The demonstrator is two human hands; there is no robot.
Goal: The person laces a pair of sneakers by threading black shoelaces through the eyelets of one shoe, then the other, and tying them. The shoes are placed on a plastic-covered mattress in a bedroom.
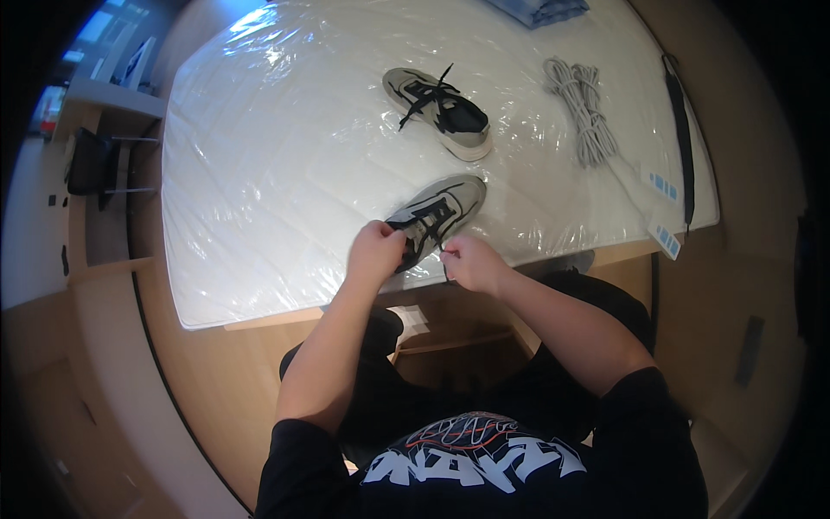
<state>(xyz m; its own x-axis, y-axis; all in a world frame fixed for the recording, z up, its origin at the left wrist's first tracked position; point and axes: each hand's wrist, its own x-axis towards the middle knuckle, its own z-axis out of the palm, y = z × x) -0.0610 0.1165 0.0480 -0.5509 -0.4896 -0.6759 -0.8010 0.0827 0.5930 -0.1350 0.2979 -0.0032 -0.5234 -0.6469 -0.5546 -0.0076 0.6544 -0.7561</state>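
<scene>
A grey sneaker with black trim and black laces (456, 201) lies near the front edge of the plastic-wrapped mattress, its toe pointing away to the right. My left hand (378, 250) is closed at the shoe's left side, its fingers pinching a black lace; part of the shoe is hidden behind it. On the right side, my right hand (472, 263) pinches a black shoelace (442, 246) between thumb and fingers, and a short end hangs below it. Farther back rests the matching sneaker (462, 138), its laces tied in a bow, apart from both hands.
The mattress (268, 173) fills the middle. On its right lie a bundled grey cable (584, 112), a power strip with blue-marked sockets (662, 185) and a long black strap (680, 138). Folded blue cloth (540, 9) sits at the far edge. A black chair (91, 163) stands left.
</scene>
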